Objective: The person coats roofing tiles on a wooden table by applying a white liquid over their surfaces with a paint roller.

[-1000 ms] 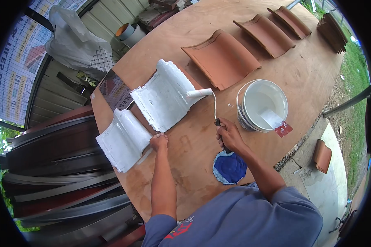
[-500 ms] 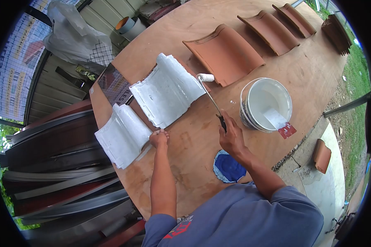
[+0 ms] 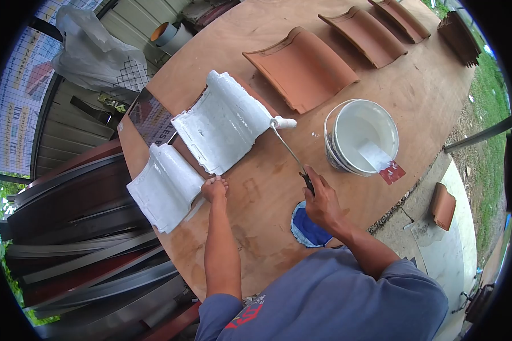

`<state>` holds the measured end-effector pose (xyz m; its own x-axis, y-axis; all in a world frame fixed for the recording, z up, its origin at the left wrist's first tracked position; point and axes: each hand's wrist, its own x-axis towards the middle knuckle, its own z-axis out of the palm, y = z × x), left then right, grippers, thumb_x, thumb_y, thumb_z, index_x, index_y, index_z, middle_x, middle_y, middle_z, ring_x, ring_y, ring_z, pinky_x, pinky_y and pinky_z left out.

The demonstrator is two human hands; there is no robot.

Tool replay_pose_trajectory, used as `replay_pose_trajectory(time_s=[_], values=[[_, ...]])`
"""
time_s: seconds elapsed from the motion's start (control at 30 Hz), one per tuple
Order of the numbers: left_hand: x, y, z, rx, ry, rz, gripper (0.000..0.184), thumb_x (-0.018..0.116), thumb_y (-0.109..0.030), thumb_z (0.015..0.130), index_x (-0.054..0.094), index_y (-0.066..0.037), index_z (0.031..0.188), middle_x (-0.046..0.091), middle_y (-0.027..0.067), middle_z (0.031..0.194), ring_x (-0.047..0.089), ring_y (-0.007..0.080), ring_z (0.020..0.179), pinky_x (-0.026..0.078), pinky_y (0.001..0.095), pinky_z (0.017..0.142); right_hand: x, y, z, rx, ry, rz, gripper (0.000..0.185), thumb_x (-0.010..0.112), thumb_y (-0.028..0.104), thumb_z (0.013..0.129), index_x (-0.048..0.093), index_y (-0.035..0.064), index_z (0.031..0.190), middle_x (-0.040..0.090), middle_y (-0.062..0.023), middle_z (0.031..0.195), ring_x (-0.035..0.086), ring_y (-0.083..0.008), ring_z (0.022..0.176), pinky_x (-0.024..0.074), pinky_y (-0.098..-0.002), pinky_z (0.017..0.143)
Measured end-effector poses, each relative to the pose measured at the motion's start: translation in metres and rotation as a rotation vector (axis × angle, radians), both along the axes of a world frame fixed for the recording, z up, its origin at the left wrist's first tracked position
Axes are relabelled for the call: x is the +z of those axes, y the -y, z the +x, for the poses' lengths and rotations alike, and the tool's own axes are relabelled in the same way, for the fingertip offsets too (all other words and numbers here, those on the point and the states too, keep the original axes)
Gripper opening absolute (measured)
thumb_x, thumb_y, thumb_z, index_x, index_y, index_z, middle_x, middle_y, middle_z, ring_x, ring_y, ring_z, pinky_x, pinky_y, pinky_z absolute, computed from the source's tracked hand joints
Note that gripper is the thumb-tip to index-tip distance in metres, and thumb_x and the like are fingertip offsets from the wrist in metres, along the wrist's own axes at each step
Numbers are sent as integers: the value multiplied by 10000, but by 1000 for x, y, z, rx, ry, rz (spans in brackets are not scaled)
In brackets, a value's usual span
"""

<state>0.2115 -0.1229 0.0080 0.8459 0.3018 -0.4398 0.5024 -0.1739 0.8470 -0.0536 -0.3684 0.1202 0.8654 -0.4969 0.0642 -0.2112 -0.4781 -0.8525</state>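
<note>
My right hand (image 3: 322, 203) grips the dark handle of a small paint roller (image 3: 283, 123), whose white head is at the right edge of a white-coated roof tile (image 3: 224, 122). At that tile's lower corner, my left hand (image 3: 215, 188) is closed; what its fingers hold, if anything, is hidden. A second white tile (image 3: 166, 186) lies just left of my left hand. Right of the roller stands a bucket (image 3: 347, 133) of white paint with a red and white scraper (image 3: 384, 162) inside. A blue round item (image 3: 308, 227) lies beneath my right wrist.
Uncoated terracotta tiles (image 3: 302, 71) lie in a row toward the back right of the wooden table (image 3: 267, 227). Stacked tiles (image 3: 458, 38) stand at its far right corner. Metal strips (image 3: 85, 227) are piled at left. A broken tile (image 3: 442, 207) lies at right.
The roller has come off the coated tile's surface to its right edge, its frame now on the left of the head. My left hand stays at the tile corner. The view has shifted slightly.
</note>
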Motion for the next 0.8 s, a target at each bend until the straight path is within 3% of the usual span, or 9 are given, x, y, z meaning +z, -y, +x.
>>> replay_pose_trajectory(time_s=[0.13, 0.2, 0.23, 0.3, 0.4, 0.5, 0.63, 0.7, 0.8], values=[[8, 3, 0, -6, -6, 46, 141, 680, -74, 1021, 682, 43, 942, 731, 111, 813, 682, 163, 614, 574, 285, 533, -17, 4, 34, 8, 112, -1, 662, 649, -5, 927, 438, 27, 1553, 660, -280, 1223, 670, -503, 1044, 555, -529, 879], [10, 3, 1, -11, 1, 46, 142, 679, -75, 1022, 682, 41, 939, 731, 109, 812, 682, 163, 613, 574, 285, 532, -20, 5, 56, -50, 150, 61, 601, 670, 0, 949, 492, 5, 1523, 692, -255, 1236, 707, -378, 1072, 558, -446, 928], [8, 2, 0, -13, -3, 43, 144, 678, -76, 1022, 681, 39, 936, 731, 108, 811, 682, 162, 613, 574, 285, 532, -20, 7, 68, -52, 155, 63, 601, 670, 0, 949, 492, 5, 1523, 692, -255, 1236, 707, -378, 1072, 558, -446, 928], [4, -1, 0, -13, -2, 33, 145, 678, -79, 1023, 683, 37, 936, 731, 106, 809, 682, 161, 614, 574, 285, 532, -18, 12, 93, -72, 174, 153, 574, 668, 24, 958, 516, 8, 1511, 703, -235, 1167, 712, -311, 961, 569, -423, 847], [6, 2, -1, -7, -8, 35, 147, 680, -84, 1025, 686, 33, 936, 731, 103, 807, 683, 158, 611, 574, 285, 528, -5, 21, 132, -64, 76, 270, 565, 664, 60, 956, 516, 16, 1499, 721, -277, 1071, 717, -419, 1036, 544, -491, 885], [10, 5, -1, 1, -18, 62, 147, 685, -88, 1024, 689, 30, 938, 732, 100, 806, 681, 154, 603, 576, 286, 520, 28, 30, 173, -54, -32, 399, 565, 676, 81, 942, 537, 40, 1488, 733, -286, 1018, 747, -415, 949, 570, -489, 824], [7, 2, 0, -5, -17, 63, 151, 690, -93, 1023, 689, 31, 936, 730, 96, 798, 676, 150, 592, 574, 288, 505, 18, 44, 241, -35, 18, 344, 565, 681, 80, 928, 554, 50, 1477, 734, -297, 1018, 766, -398, 840, 596, -487, 726], [11, 4, -1, -6, -16, 69, 152, 690, -92, 1022, 687, 31, 933, 729, 96, 795, 674, 150, 592, 571, 287, 503, 2, 52, 277, -35, 129, 121, 508, 693, 85, 924, 618, 30, 1423, 730, -217, 911, 751, -324, 732, 592, -456, 684], [11, 3, -1, -2, -31, 34, 130, 694, -80, 1016, 678, 27, 944, 726, 96, 790, 665, 152, 586, 558, 283, 494, 43, 61, 288, 31, -64, 287, 531, 685, 77, 897, 622, 46, 1424, 742, -247, 961, 757, -370, 797, 599, -488, 741]])
